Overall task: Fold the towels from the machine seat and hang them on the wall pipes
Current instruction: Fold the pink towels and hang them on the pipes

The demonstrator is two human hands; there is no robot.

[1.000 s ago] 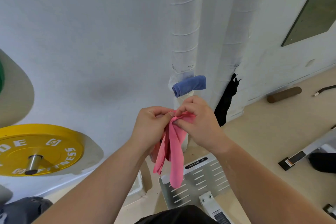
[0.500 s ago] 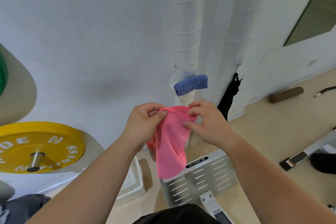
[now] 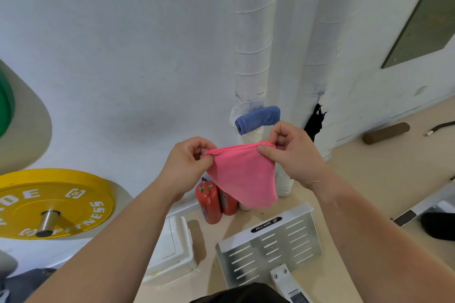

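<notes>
Here we pinch the pink towel (image 3: 242, 174) with our left hand (image 3: 187, 165) and right hand (image 3: 293, 152). Its folded top edge stretches between our fingers (image 3: 264, 149). The blue towel (image 3: 257, 119) sits just beyond them.

Gym corner, yellow weight plate (image 3: 61, 186) lettered FITNESS sitting on a steel peg (image 3: 48, 222), green plate (image 3: 5, 106) showing at the left edge, slotted white machine footplate (image 3: 270, 246) standing on the floor (image 3: 369, 179), brown roller (image 3: 386, 133) lying by the wall (image 3: 123, 56), wrapped pipes (image 3: 251, 44) running up it.

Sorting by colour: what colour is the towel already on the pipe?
Blue towel, seen in the head view.
</notes>
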